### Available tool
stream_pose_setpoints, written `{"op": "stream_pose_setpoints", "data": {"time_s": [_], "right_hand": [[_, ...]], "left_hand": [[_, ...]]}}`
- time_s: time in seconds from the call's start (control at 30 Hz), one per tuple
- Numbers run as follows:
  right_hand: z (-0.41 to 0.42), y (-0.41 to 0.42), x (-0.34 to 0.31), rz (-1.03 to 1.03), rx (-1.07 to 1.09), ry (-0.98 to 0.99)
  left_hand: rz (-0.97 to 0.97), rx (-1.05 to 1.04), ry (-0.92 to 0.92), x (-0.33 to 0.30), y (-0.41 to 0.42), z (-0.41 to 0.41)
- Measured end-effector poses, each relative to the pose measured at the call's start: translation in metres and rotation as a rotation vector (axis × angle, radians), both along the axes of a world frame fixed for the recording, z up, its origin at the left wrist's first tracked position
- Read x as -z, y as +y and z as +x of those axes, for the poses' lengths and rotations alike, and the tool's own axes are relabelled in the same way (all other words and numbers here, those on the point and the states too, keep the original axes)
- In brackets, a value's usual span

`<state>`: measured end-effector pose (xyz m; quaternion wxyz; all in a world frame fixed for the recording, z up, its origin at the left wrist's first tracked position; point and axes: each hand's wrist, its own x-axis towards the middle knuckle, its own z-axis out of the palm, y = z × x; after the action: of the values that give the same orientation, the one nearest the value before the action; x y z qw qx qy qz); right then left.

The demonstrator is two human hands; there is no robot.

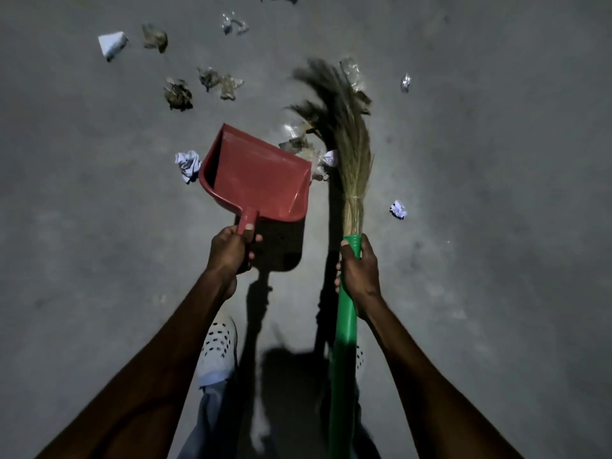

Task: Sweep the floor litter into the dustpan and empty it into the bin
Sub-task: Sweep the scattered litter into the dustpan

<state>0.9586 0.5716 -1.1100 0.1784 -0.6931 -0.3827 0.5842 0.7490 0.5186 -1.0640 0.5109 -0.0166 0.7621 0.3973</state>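
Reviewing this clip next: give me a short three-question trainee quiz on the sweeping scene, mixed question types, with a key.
1. True or false: the red dustpan already holds a pile of litter.
2. Which of the hands grips the broom's green handle? A. left hand B. right hand C. both
3. Fill in: the crumpled white paper beside the dustpan's left wall lies ____ the pan.

Key
1. False: the pan's visible inside is bare; the litter cluster sits on the floor at its right edge, next to the broom bristles.
2. B: the left hand holds the dustpan's handle.
3. outside
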Motion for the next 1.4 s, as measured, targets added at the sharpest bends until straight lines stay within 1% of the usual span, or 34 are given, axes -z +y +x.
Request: {"op": "stream_pose_setpoints", "data": {"time_s": [0.13, 0.23, 0.43, 0.53, 0.67, 0.83, 0.93, 1.07, 1.17, 1.3, 1.4], "right_hand": [[0.016, 0.000, -0.019, 0.072, 0.045, 0.007], [0.028, -0.010, -0.018, 0.069, 0.144, -0.021], [0.040, -0.043, 0.007, -0.054, 0.355, -0.086], [0.036, -0.056, 0.025, -0.127, 0.403, -0.137], [0.021, -0.059, 0.040, -0.234, 0.355, -0.161], [-0.016, -0.038, 0.029, -0.286, 0.224, -0.052], [-0.037, -0.015, 0.012, -0.257, 0.147, 0.017], [-0.054, 0.012, -0.025, -0.150, 0.088, 0.070], [-0.051, 0.031, -0.058, -0.076, 0.030, 0.026], [-0.038, 0.065, -0.092, 0.020, -0.012, -0.098], [-0.026, 0.095, -0.095, 0.072, -0.045, -0.217]], "left_hand": [[-0.002, -0.030, 0.020, -0.013, 0.002, -0.006], [0.006, -0.019, 0.020, -0.016, 0.003, -0.008], [-0.005, 0.100, 0.045, -0.005, -0.006, -0.010], [-0.016, 0.171, 0.044, 0.003, -0.017, -0.009], [-0.019, 0.220, 0.032, 0.014, -0.030, -0.007], [-0.025, 0.222, 0.045, 0.012, -0.041, -0.020], [-0.021, 0.191, 0.055, 0.001, -0.043, -0.034], [-0.012, 0.166, 0.047, -0.019, -0.040, -0.056], [0.002, 0.143, 0.027, -0.036, -0.034, -0.074], [0.038, 0.125, 0.014, -0.053, -0.018, -0.094], [0.054, 0.128, 0.018, -0.057, -0.003, -0.109]]}}
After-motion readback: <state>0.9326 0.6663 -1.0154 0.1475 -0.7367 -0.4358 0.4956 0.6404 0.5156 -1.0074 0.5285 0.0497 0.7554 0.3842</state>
